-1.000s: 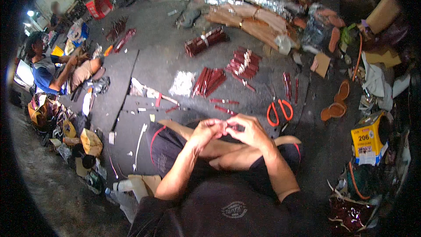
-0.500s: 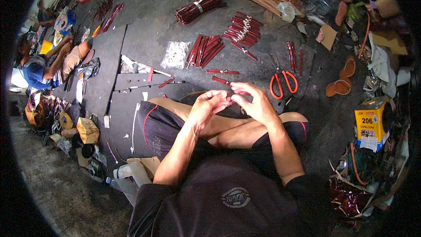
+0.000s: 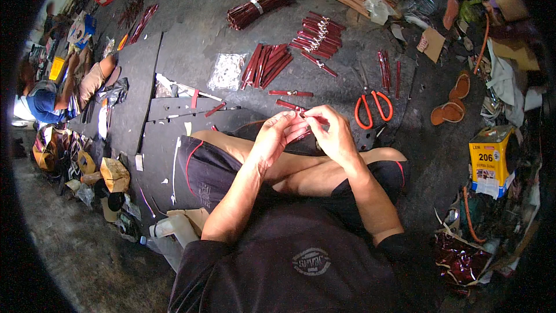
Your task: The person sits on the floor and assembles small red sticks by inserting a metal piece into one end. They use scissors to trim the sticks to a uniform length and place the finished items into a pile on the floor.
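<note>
In front of my crossed legs, both hands meet fingertip to fingertip. My left hand (image 3: 271, 140) is closed on a glossy dark red strap (image 3: 299, 135), part of which shows below its fingers. The thumb and finger of my right hand (image 3: 334, 137) pinch at the same spot, on the strap's upper end; any small part there is hidden by the fingertips. Just beyond them on the floor lies a red strap with a metal buckle (image 3: 287, 104), and past it a second buckled strap (image 3: 291, 93). Orange-handled scissors (image 3: 363, 110) lie right of my right hand.
Farther off are plain red straps (image 3: 266, 67), a row of buckled straps (image 3: 318, 36), a clear bag of shiny bits (image 3: 227, 72) and a tied red bundle (image 3: 259, 7). A yellow can (image 3: 490, 159) stands right, near brown sandals (image 3: 450, 110). Another person (image 3: 49, 101) sits at left.
My right hand has come in from slightly apart, its fingers closing to a pinch against the left fingertips. My left hand has stayed nearly in place. The view has shifted a little.
</note>
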`<move>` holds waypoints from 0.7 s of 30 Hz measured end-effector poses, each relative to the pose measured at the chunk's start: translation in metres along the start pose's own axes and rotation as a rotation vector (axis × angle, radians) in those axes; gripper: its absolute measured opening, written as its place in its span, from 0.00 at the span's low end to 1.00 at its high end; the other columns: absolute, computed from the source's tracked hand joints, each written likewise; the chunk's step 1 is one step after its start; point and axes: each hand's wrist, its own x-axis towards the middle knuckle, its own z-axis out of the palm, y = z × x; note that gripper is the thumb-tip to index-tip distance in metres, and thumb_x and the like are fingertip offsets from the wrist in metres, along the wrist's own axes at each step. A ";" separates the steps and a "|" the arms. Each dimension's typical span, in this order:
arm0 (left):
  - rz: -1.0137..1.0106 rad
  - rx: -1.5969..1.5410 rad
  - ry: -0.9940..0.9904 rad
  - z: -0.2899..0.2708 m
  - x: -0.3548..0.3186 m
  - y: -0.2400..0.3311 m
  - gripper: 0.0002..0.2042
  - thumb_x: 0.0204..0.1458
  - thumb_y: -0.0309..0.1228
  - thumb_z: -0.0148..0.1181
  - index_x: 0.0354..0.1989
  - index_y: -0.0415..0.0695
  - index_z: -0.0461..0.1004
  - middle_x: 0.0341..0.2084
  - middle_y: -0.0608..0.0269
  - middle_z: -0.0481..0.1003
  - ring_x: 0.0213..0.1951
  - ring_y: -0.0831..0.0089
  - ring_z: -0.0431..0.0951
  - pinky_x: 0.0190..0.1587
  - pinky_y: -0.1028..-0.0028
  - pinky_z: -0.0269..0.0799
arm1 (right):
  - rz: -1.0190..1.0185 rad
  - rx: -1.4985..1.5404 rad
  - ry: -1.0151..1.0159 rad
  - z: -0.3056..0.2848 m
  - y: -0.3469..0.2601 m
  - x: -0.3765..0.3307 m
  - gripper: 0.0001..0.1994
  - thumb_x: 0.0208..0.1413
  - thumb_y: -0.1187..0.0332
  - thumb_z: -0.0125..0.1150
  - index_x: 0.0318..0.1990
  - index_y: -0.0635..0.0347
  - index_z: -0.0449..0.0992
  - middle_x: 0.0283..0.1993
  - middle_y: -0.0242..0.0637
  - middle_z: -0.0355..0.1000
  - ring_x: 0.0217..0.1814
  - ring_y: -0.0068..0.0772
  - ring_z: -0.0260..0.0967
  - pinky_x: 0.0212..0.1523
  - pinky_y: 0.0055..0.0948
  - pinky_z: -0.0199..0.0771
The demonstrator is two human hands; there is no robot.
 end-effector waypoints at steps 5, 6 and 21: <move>0.076 0.254 0.100 -0.006 0.014 0.004 0.10 0.63 0.28 0.49 0.46 0.36 0.73 0.40 0.59 0.77 0.41 0.72 0.78 0.49 0.73 0.75 | 0.276 0.406 -0.003 -0.012 0.020 0.002 0.05 0.61 0.73 0.57 0.42 0.64 0.73 0.40 0.36 0.76 0.41 0.29 0.77 0.43 0.29 0.78; 0.130 0.362 0.143 -0.017 0.021 0.004 0.10 0.63 0.26 0.48 0.46 0.35 0.74 0.38 0.60 0.78 0.40 0.73 0.78 0.47 0.75 0.75 | 0.345 0.464 0.002 -0.016 0.018 0.004 0.05 0.61 0.73 0.57 0.42 0.64 0.72 0.40 0.37 0.75 0.40 0.29 0.77 0.43 0.28 0.79; 0.503 1.983 0.450 -0.049 0.079 -0.023 0.15 0.47 0.32 0.65 0.44 0.45 0.77 0.43 0.55 0.75 0.48 0.55 0.74 0.50 0.56 0.68 | 0.355 0.681 0.154 -0.041 0.017 0.009 0.07 0.62 0.70 0.57 0.44 0.61 0.71 0.37 0.39 0.73 0.37 0.30 0.75 0.45 0.35 0.81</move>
